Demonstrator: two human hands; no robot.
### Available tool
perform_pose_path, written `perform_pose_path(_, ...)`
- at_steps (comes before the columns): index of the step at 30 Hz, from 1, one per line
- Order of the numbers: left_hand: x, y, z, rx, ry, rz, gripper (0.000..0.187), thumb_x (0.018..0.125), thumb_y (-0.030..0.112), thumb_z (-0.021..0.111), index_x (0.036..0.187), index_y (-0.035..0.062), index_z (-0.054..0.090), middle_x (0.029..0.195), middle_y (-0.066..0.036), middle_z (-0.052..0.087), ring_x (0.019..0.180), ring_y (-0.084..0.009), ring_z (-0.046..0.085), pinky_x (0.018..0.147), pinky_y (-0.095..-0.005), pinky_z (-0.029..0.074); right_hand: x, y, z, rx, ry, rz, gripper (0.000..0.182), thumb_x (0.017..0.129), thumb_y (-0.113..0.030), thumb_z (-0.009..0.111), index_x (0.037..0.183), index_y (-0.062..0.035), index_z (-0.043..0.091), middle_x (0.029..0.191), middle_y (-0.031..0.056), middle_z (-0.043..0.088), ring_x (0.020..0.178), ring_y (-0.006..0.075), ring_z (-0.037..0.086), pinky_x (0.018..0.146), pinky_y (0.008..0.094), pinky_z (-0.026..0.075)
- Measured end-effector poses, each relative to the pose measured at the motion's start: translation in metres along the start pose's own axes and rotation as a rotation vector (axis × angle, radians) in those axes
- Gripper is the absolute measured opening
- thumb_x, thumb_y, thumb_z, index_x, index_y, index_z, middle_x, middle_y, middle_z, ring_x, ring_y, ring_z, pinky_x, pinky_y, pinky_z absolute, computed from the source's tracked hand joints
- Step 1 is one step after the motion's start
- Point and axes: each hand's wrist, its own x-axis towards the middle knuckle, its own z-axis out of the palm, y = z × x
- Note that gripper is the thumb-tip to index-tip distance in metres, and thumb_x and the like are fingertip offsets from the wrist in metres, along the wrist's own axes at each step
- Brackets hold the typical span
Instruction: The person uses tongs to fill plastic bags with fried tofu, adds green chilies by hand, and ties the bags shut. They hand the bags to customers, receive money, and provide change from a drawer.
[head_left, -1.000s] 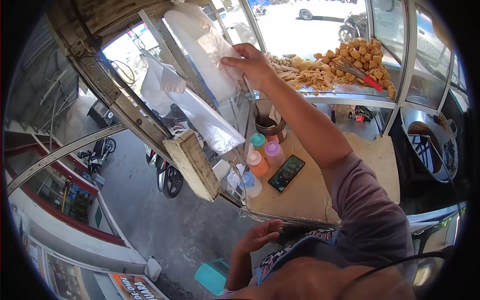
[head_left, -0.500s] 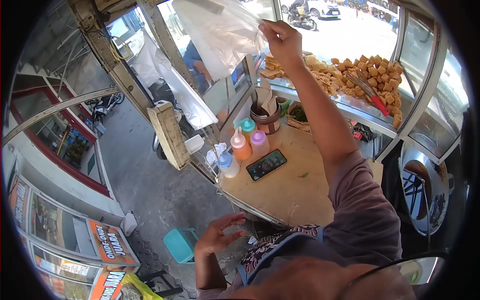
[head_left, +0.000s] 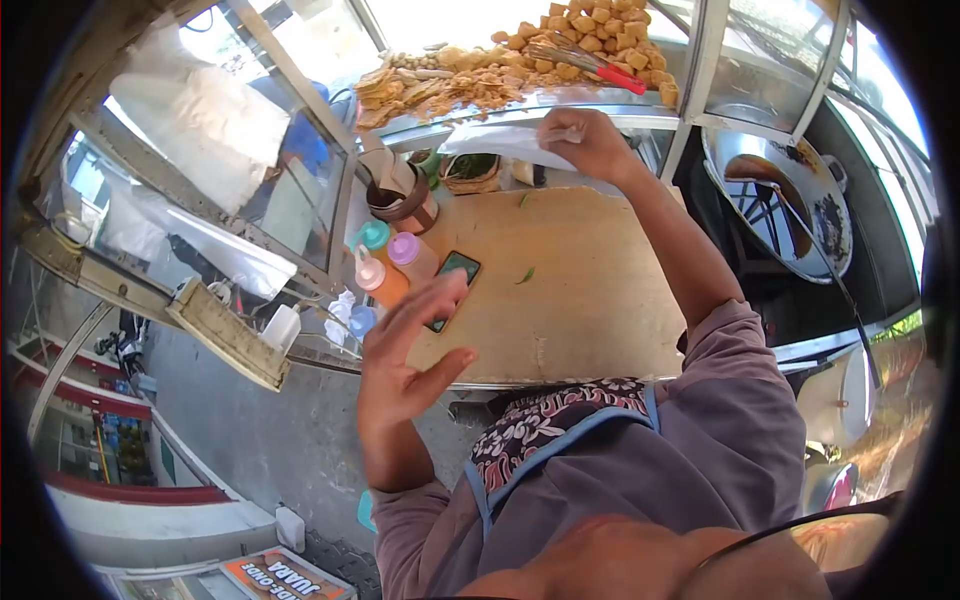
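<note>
A thin, whitish plastic bag (head_left: 508, 143) hangs from my right hand (head_left: 590, 148), its edge pinched between thumb and fingers. That hand is above the far edge of the wooden tabletop (head_left: 570, 290), just below the glass case. My left hand (head_left: 405, 355) holds nothing, its fingers apart, over the table's near left side. Beneath its fingertips lies a phone (head_left: 460, 268), partly covered. Beside it stand squeeze bottles with a purple lid (head_left: 405, 248), a teal lid (head_left: 373, 236) and an orange body (head_left: 385, 285).
Fried tofu cubes (head_left: 600, 35) and fried pieces (head_left: 430, 85) fill the display shelf, with red-handled tongs (head_left: 620, 78) on top. More plastic bags (head_left: 205, 125) hang at left. A brown container (head_left: 408, 205) and a basket (head_left: 470, 175) stand behind. A large oil pan (head_left: 775, 200) sits at right.
My right hand has come down from the hanging bags to above the table, with a bag in it. My left hand has risen over the table near the phone. The view has turned right.
</note>
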Motion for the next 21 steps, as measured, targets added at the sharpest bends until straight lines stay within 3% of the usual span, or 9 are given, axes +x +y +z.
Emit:
perform_pose_path(3, 0.066, -0.018, 0.065, 0.162, 0.279, 0.104, 0.064, 0.069, 0.018, 0.082, 0.125, 0.0024, 0.054, 0.115, -0.014, 0.063, 0.103, -0.0281, 0.062, 0.086, -0.0337, 0.049, -0.046, -0.055, 0.012, 0.013, -0.147, -0.163, 0.016, 0.077, 0.001, 0.064, 0.093, -0.0012, 0.064, 0.089, 0.013, 0.066, 0.082, 0.0281, 0.066, 0.073, 0.0317, 0.05)
perform_pose_path(7, 0.073, -0.053, 0.121, -0.381, -0.131, -0.164, 0.059, 0.073, 0.021, 0.081, 0.122, 0.0021, 0.055, 0.109, -0.013, 0.066, 0.097, -0.0219, 0.063, 0.084, -0.0341, 0.049, -0.09, -0.106, -0.008, -0.158, -0.353, -0.185, 0.023, 0.077, 0.005, 0.063, 0.099, 0.0001, 0.064, 0.088, 0.0147, 0.065, 0.081, 0.0355, 0.063, 0.071, 0.034, 0.05)
perform_pose_path(10, 0.06, -0.073, 0.119, -0.565, -0.512, -0.252, 0.049, 0.076, 0.024, 0.078, 0.117, 0.0035, 0.06, 0.1, -0.008, 0.068, 0.089, -0.0172, 0.064, 0.085, -0.0338, 0.048, -0.097, -0.1, -0.045, -0.032, -0.301, -0.101, 0.021, 0.077, 0.001, 0.065, 0.097, -0.0011, 0.065, 0.09, 0.0125, 0.068, 0.084, 0.027, 0.066, 0.071, 0.0347, 0.05)
perform_pose_path(13, 0.046, -0.128, 0.104, -1.353, -0.578, 0.148, 0.042, 0.088, 0.032, 0.063, 0.121, 0.0063, 0.058, 0.104, -0.008, 0.067, 0.087, -0.0229, 0.065, 0.082, -0.0358, 0.049, -0.092, -0.083, -0.071, 0.177, -0.112, 0.124, 0.012, 0.086, -0.007, 0.065, 0.097, -0.0004, 0.065, 0.079, 0.0024, 0.063, 0.07, 0.01, 0.057, 0.062, 0.0241, 0.044)
perform_pose_path(15, 0.048, -0.16, 0.13, -2.009, -0.355, 0.248, 0.046, 0.092, 0.037, 0.053, 0.125, 0.006, 0.054, 0.112, -0.01, 0.064, 0.094, -0.0274, 0.064, 0.085, -0.041, 0.05, -0.087, -0.057, -0.066, 0.358, 0.003, 0.25, 0.012, 0.089, -0.011, 0.064, 0.096, -0.0013, 0.066, 0.072, -0.0016, 0.058, 0.063, 0.0038, 0.048, 0.056, 0.0196, 0.037)
perform_pose_path(17, 0.03, -0.166, 0.162, -2.262, 0.016, -0.019, 0.051, 0.094, 0.04, 0.045, 0.131, 0.0046, 0.047, 0.124, -0.012, 0.057, 0.106, -0.032, 0.06, 0.091, -0.0475, 0.048, -0.082, -0.034, -0.053, 0.51, 0.052, 0.372, 0.014, 0.091, -0.016, 0.063, 0.095, -0.0027, 0.066, 0.07, -0.0044, 0.056, 0.06, 0.0017, 0.044, 0.054, 0.018, 0.033)
perform_pose_path(18, 0.019, -0.158, 0.179, -2.165, 0.232, -0.337, 0.054, 0.095, 0.041, 0.042, 0.134, 0.0033, 0.043, 0.132, -0.012, 0.052, 0.113, -0.0344, 0.056, 0.095, -0.0514, 0.046, -0.081, -0.02, -0.046, 0.488, 0.032, 0.407, 0.014, 0.092, -0.017, 0.062, 0.094, -0.0034, 0.066, 0.069, -0.005, 0.055, 0.059, 0.0013, 0.044, 0.053, 0.0181, 0.032)
perform_pose_path(20, 0.024, -0.137, 0.194, -2.177, -0.049, -0.294, 0.059, 0.095, 0.039, 0.043, 0.138, 0.0003, 0.035, 0.142, -0.014, 0.041, 0.126, -0.0348, 0.046, 0.102, -0.0555, 0.04, -0.077, 0.009, -0.031, 0.439, -0.008, 0.468, 0.015, 0.092, -0.018, 0.062, 0.094, -0.0047, 0.067, 0.067, -0.0062, 0.053, 0.058, 0.0005, 0.042, 0.051, 0.0182, 0.03)
perform_pose_path(21, 0.024, -0.136, 0.189, -2.114, -0.019, -0.345, 0.062, 0.093, 0.041, 0.045, 0.139, 0.0016, 0.034, 0.141, -0.016, 0.042, 0.127, -0.036, 0.045, 0.102, -0.0554, 0.039, -0.076, 0.023, -0.026, 0.443, -0.06, 0.484, 0.014, 0.092, -0.018, 0.063, 0.094, -0.0046, 0.067, 0.067, -0.007, 0.053, 0.058, 0.0, 0.042, 0.051, 0.0181, 0.031)
